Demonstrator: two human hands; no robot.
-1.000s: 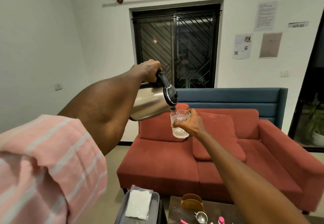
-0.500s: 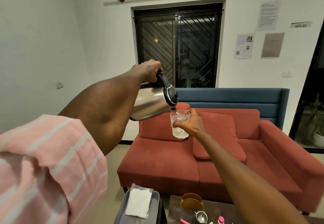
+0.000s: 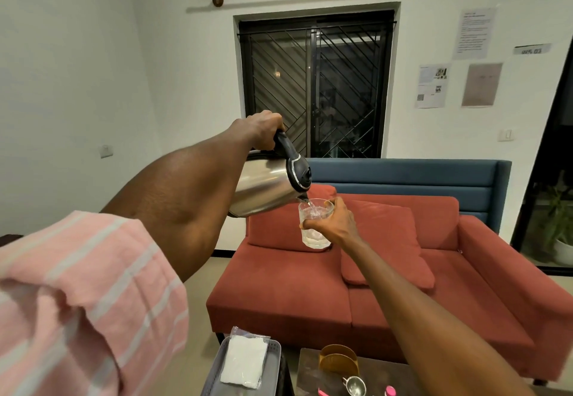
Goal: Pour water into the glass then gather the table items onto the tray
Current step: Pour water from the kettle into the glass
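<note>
Left hand wraps the black handle of the kettle, tipped spout-down, and right hand grips the glass around its middle, both raised well above the table. Spout sits right over the near rim of the glass, a thin stream dropping in, water pooled in the lower part. Pour looks partway done, I'd say, with room yet below the rim.

To do this well: keep the glass upright and steady, hold the spout just above the rim so the stream lands inside, and ease the tilt back gently as the level climbs rather than snapping the kettle upright. Stop short of the rim, because that glass has to travel down afterwards.

Risk here is a splash onto the sofa below, since the pour happens in mid-air.

Down at the bottom edge, the tray holds a white packet; on the table sit a gold holder, a small metal cup and pink bits, yet to be gathered.
</note>
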